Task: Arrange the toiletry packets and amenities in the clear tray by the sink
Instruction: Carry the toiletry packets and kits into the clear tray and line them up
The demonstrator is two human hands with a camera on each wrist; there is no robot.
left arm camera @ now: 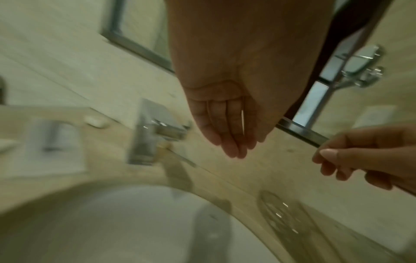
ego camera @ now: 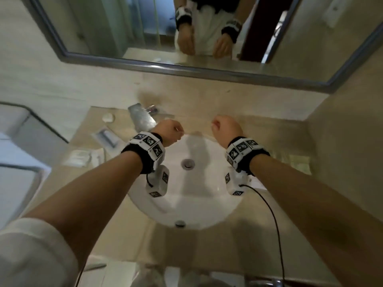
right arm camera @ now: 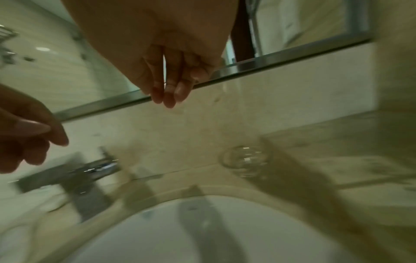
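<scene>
Both bare forearms reach out over the round white sink basin (ego camera: 199, 204), marker bands on the wrists. Left hand (ego camera: 169, 132) hovers above the basin's far rim, fingers (left arm camera: 227, 135) loosely curled side by side, holding nothing. Right hand (ego camera: 226, 129) hangs level with it, fingers (right arm camera: 168, 89) relaxed and close together, nothing in them either. Left of the basin on the beige stone counter (ego camera: 207, 100) lie the flat white toiletry packets (ego camera: 79, 158), a clear plastic-wrapped amenity packet (ego camera: 106, 136) and a small round white soap (ego camera: 108, 117). Behind the basin stands the square chrome tap (ego camera: 143, 117). A clear drinking glass (right arm camera: 244, 160) stands right of the basin. Whether a tray is among them, I cannot tell.
</scene>
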